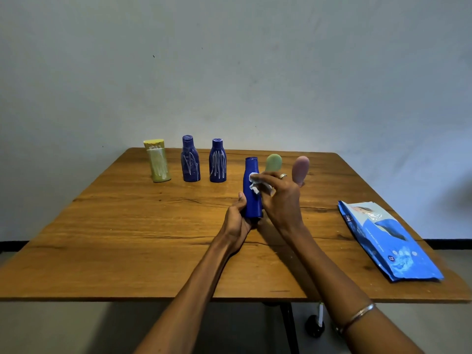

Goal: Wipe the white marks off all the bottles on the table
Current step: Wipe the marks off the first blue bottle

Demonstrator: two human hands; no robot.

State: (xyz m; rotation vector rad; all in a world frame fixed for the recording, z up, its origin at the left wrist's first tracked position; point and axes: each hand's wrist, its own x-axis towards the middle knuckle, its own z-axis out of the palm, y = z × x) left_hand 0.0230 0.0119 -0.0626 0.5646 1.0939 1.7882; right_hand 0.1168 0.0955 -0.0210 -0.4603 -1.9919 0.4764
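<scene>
Wooden desk (127, 226): your left hand (236, 221) grips the blue bottle (252, 200) upright, steadying it. Right hand (278, 198) fingers (263, 178) pinch a white wipe (256, 183) against its shoulder, probably mid-rub.

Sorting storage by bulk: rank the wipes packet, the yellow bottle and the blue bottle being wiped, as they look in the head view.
1. Wipes packet, clearly largest, though also nearest the camera.
2. and 3. Blue bottle being wiped looks taller than the yellow bottle, but it is held nearer, so their order is unsure.
</scene>
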